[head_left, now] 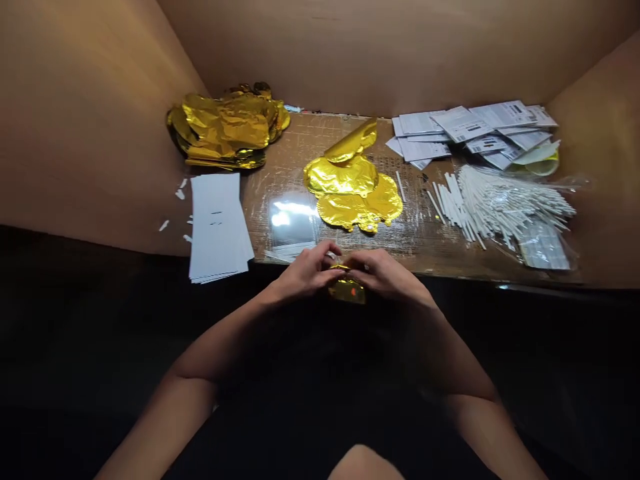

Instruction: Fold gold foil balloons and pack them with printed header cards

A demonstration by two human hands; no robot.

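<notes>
Both my hands meet at the near edge of the table around a small folded gold foil balloon (347,290). My left hand (307,272) pinches its left side with curled fingers. My right hand (385,273) closes over its right side and top. Just beyond them lie flat gold foil balloons (350,190) in a loose stack and a clear plastic bag (293,223) flat on the table.
A heap of gold foil balloons (227,127) sits at the back left. White paper sheets (219,227) lie at the left, several white sticks (495,200) at the right, printed leaflets (470,133) behind them. Brown cardboard walls (380,47) enclose the table.
</notes>
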